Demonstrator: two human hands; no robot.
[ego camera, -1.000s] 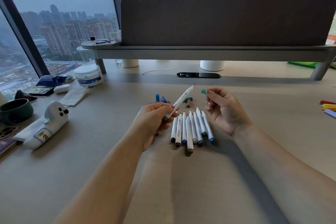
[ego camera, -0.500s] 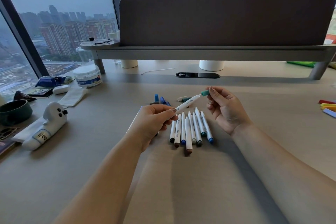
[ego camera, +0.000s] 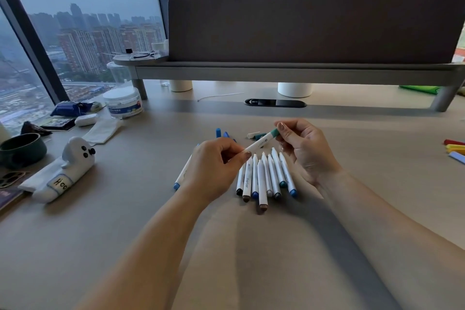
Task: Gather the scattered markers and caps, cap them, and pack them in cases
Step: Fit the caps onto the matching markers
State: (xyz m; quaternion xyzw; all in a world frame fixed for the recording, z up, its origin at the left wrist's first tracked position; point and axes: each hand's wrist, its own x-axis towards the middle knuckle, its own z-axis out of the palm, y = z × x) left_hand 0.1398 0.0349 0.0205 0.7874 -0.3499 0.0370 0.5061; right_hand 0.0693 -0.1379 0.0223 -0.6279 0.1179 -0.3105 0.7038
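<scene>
1. the left hand [ego camera: 214, 166] is curled. its thumb and fingers pinch the near end of a white marker [ego camera: 261, 142].
2. the right hand [ego camera: 304, 148] is curled too. its thumb and a finger pinch a teal cap [ego camera: 274, 132].
3. the teal cap sits on the far end of the white marker. i cannot tell how far on it is pushed.
4. the white marker is up in the air between the two hands. it is tilted, with the cap end higher and farther away.
5. a row of markers [ego camera: 264, 178] lies on the worktop [ego camera: 151, 246] just under the held one. they lie side by side and touch. their coloured ends point at the person: blue, brown, grey and teal.
6. one more marker with a blue end [ego camera: 180, 178] lies partly under the left hand.
7. some blue caps [ego camera: 218, 132] are on the worktop just behind the left hand. a few small caps [ego camera: 256, 135] lie near them, behind the held marker.
8. a white ghost-shaped case [ego camera: 65, 171] lies well off to the left, near a dark bowl [ego camera: 22, 148].
9. a round tub [ego camera: 123, 103] with a white lid stands by the window.
10. some bright markers [ego camera: 455, 148] lie at the far right edge.
</scene>
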